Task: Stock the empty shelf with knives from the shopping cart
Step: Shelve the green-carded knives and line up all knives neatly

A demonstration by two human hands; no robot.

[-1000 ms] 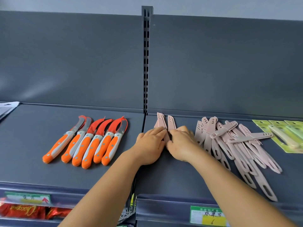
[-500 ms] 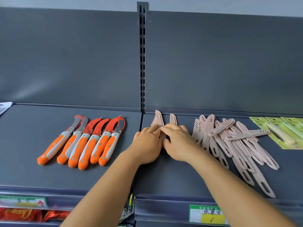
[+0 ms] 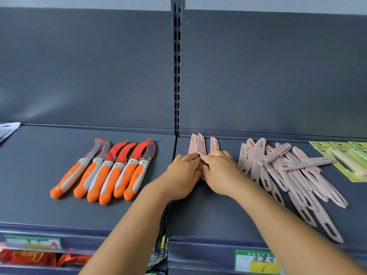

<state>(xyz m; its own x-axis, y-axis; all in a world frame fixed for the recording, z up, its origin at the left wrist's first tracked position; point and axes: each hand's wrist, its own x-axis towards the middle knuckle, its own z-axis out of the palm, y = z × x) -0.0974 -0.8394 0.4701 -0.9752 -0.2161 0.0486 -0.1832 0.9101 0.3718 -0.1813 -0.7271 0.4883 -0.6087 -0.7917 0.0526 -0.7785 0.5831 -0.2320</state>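
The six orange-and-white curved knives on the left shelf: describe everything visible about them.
The six orange-and-white curved knives lie flat in a tight row on the dark grey metal shelf, left of the slotted upright. Handles look like orange plastic with white side panels and small rivets; butts point toward the front edge, slanting left. The sickle-shaped metal blades curve toward the back panel, most partly covered by red guards. Neighbouring handles appear to touch or nearly touch. Neither hand touches them.
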